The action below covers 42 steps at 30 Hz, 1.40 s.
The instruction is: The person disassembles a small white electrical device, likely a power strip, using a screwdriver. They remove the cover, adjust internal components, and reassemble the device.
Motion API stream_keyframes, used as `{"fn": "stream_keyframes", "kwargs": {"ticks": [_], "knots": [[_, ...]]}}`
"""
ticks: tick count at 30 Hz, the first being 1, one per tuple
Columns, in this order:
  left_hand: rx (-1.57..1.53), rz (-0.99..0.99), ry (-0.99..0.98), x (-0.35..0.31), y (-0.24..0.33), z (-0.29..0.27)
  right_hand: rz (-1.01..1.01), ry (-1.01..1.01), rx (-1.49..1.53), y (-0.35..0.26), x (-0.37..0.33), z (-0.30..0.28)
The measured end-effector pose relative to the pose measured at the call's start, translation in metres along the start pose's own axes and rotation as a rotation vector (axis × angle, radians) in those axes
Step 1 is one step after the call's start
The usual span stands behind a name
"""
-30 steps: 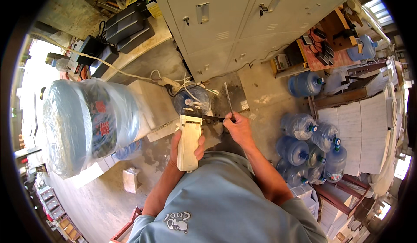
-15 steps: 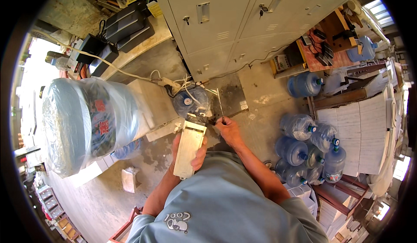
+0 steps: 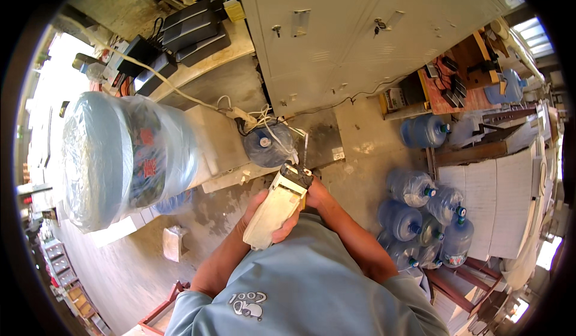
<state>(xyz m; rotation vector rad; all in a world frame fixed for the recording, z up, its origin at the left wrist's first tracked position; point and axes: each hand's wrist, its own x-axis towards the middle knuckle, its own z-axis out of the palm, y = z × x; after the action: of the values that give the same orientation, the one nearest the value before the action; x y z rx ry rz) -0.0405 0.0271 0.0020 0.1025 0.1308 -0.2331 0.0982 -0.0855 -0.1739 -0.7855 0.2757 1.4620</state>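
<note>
A: What sits in the hands?

B: A long cream-white plastic casing with a dark open end point(image 3: 277, 207), boxy, smooth and a little grimy. The left hand point(image 3: 264, 216) wraps it from beneath, its grip closed round the lower half, fingertips curling over the near edge

A: And the other hand?

B: The right hand point(image 3: 315, 193) presses against the casing's dark top end. A thin grey metal rod point(image 3: 305, 150) stands up from there, but the casing hides the fingers, so I cannot tell whether that grip is closed on it

A: Where is the casing, exactly?

B: In the air in front of the chest, tilted, above the rough concrete floor point(image 3: 366, 150), its top end near a round blue plastic water jug with a red-and-white cap point(image 3: 268, 146)

A: What surrounds it?

B: To the left, a large blue water bottle in crinkled clear plastic wrap point(image 3: 114, 156), lying on a pale boxy stand. White cables point(image 3: 264, 120) tangle by the jug. Behind stands a grey metal cabinet with flat doors point(image 3: 360, 30). To the right, a cluster of blue translucent water jugs point(image 3: 426, 216), partly cut off by the person's arm and a stack of white boards
</note>
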Motion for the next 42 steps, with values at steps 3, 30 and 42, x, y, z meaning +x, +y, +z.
{"fn": "stream_keyframes", "kwargs": {"ticks": [3, 30, 42], "knots": [[0.012, 0.003, 0.090, -0.008, 0.000, -0.003, 0.080, -0.086, 0.226, -0.003, -0.012, -0.040], [1.353, 0.103, 1.022, 0.056, -0.013, -0.026, -0.444, 0.445, -0.719, -0.078, -0.132, 0.088], [1.283, 0.061, 1.129, 0.026, -0.001, -0.050, -0.255, 0.407, -0.589, -0.070, -0.136, 0.085]]}}
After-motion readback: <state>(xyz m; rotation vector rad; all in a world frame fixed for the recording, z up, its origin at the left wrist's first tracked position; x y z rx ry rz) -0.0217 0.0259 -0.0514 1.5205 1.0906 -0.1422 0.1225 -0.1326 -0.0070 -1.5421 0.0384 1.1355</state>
